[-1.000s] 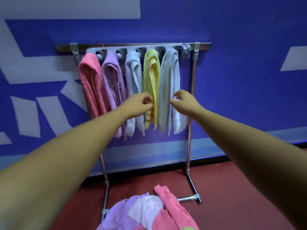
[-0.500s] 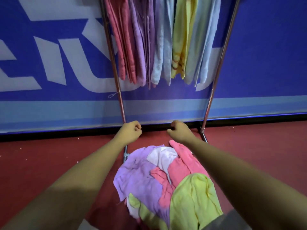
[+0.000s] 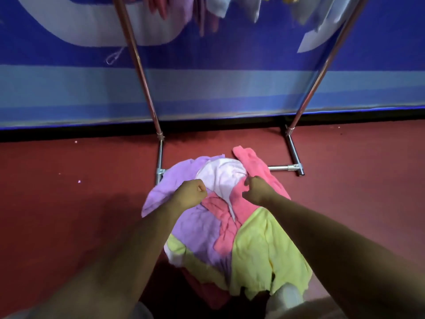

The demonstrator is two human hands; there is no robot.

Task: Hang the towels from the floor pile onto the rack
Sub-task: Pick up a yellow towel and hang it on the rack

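A pile of towels lies on the red floor between the rack's feet: a purple towel (image 3: 197,229), a white towel (image 3: 223,176), a pink towel (image 3: 250,157) and a yellow towel (image 3: 259,249). My left hand (image 3: 190,194) hovers over the purple towel with its fingers curled into a fist, holding nothing. My right hand (image 3: 257,192) is also curled, its fingertips at the edge where pink meets white; no towel is lifted. The lower ends of several hung towels (image 3: 216,8) show at the top edge.
The rack's left post (image 3: 138,63) and right post (image 3: 322,67) slant up in front of a blue and white wall banner (image 3: 230,93). Its base bar (image 3: 282,167) lies on the floor behind the pile. Red floor (image 3: 69,192) spreads to both sides.
My view has dropped from the hung towels to the floor. Both hands came down from the rack and now sit over the pile, closer to the towels than half a second ago.
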